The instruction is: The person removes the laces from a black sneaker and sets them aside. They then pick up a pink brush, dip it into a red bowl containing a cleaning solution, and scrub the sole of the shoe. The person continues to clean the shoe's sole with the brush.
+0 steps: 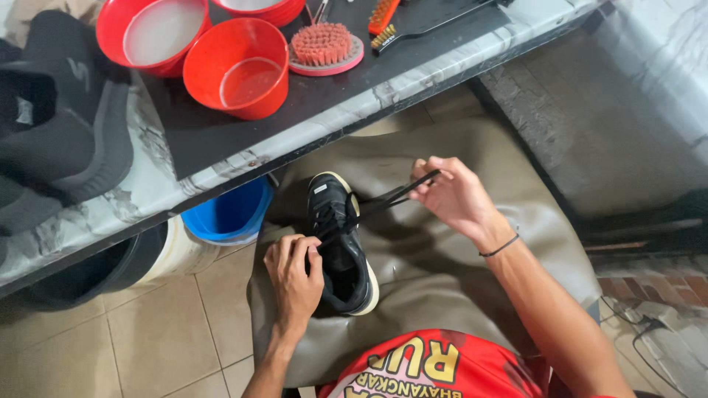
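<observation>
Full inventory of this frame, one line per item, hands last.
shoe: 1, black with cream sole, on the apron-covered lap
lace: 1, black, pulled taut from the shoe to the right
bowls: 3, red, on the table, two hold liquid
round brush: 1, pink, beside the bowls
hand brushes: 2, orange and dark, table top edge
dark shoes: black, table left; count unclear
bucket: 1, blue, under the table
apron: 1, grey-brown, over the lap
left hand: grips the shoe
right hand: pinches the lace
</observation>
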